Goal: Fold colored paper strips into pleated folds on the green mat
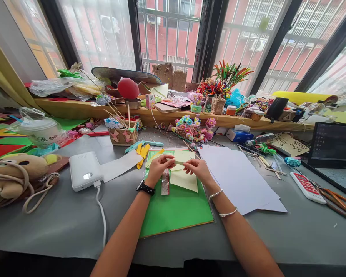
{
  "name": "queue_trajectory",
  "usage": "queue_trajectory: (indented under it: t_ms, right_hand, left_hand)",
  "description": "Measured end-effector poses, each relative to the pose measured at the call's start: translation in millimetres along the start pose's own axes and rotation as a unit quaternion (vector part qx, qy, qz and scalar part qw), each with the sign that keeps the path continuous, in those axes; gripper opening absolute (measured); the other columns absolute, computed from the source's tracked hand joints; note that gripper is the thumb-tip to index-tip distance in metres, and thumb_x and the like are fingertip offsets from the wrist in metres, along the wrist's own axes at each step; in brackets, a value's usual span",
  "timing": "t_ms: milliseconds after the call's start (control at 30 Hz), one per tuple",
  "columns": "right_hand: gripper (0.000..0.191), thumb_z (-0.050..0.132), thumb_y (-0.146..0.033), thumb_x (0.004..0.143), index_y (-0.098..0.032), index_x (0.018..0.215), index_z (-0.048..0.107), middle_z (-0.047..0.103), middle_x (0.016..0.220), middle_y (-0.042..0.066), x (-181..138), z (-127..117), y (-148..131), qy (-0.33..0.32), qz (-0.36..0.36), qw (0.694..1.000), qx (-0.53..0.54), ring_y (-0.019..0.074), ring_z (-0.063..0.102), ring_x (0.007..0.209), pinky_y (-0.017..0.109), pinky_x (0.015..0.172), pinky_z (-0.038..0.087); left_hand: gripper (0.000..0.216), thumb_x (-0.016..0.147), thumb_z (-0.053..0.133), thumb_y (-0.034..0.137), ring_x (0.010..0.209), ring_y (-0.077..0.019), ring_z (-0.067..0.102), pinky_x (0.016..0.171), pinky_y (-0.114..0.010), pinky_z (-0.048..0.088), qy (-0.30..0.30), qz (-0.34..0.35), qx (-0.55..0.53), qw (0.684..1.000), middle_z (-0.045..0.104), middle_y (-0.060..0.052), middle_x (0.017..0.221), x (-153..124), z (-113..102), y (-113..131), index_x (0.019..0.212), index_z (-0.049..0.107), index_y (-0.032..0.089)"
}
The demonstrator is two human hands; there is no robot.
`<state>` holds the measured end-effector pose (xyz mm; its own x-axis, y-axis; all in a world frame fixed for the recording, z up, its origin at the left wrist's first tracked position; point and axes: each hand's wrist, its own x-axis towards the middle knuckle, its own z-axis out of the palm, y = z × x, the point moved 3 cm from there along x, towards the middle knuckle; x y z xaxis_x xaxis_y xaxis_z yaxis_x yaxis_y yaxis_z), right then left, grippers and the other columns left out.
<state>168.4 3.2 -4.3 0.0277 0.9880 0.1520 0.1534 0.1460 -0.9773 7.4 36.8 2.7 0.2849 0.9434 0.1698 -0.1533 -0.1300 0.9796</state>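
Observation:
Between my two hands stretches a small pale yellow strip of paper (179, 162), one end pinched in each. My left hand (161, 166), with a dark watch at the wrist, closes thumb and fingers on its left end. The right end sits in the pinch of my right hand (198, 170). Below lies a larger pale yellow sheet (187, 181), partly hidden by the hands. A clear ruler (165, 182) lies beside it, near my left fingers. All rest on a green sheet stack (175, 211).
White paper (236, 175) lies to the right, a power bank (85, 170) with a cable to the left. Yellow folded pieces (143, 154) and a decorated box of sticks (122, 134) stand behind. Scissors (338, 200), a calculator (307, 186) and a laptop (334, 154) are far right.

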Motion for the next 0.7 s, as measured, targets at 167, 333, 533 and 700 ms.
queue_trajectory:
  t_ms: [167,333,533,700]
  right_hand:
    - [0.023,0.062,-0.037,0.064,-0.015,0.064,0.065,0.063,0.062,0.002,-5.1,8.5,-3.5,-0.066,0.024,0.997,0.041,0.0104,0.056,0.055,0.023,0.053,0.044]
    - [0.023,0.065,-0.037,0.061,-0.014,0.066,0.066,0.064,0.065,0.003,-7.6,12.0,-3.0,-0.096,0.056,0.988,0.104,0.0113,0.057,0.06,0.026,0.062,0.046]
    - [0.022,0.066,-0.036,0.061,-0.014,0.068,0.066,0.064,0.066,0.002,-12.1,15.5,-6.8,-0.167,0.056,0.978,0.114,0.01,0.056,0.058,0.026,0.062,0.044]
    - [0.023,0.068,-0.035,0.058,-0.013,0.064,0.064,0.062,0.061,0.001,-15.1,20.2,-9.1,-0.206,0.068,0.97,0.106,0.0089,0.053,0.053,0.025,0.059,0.044]
  left_hand:
    - [0.036,0.056,0.069,0.033,0.057,-0.0111,0.059,0.062,-0.025,0.047,-0.013,-0.015,-0.028,0.999,0.062,0.001,0.065,-1.3,-0.6,5.9,0.086,0.061,0.015]
    - [0.029,0.055,0.07,0.033,0.062,-0.0122,0.056,0.064,-0.026,0.045,-0.08,-0.043,-0.012,0.996,0.065,-0.004,0.072,-3.3,2.9,3.1,0.076,0.066,0.014]
    - [0.028,0.059,0.067,0.033,0.059,-0.0098,0.053,0.063,-0.025,0.043,-0.12,-0.066,-0.062,0.989,0.064,-0.002,0.069,-4.7,4.1,0.4,0.079,0.067,0.014]
    - [0.029,0.059,0.067,0.034,0.055,-0.008,0.05,0.059,-0.022,0.042,-0.133,-0.077,-0.076,0.985,0.062,-0.003,0.068,-5.3,3.9,1.1,0.081,0.067,0.014]
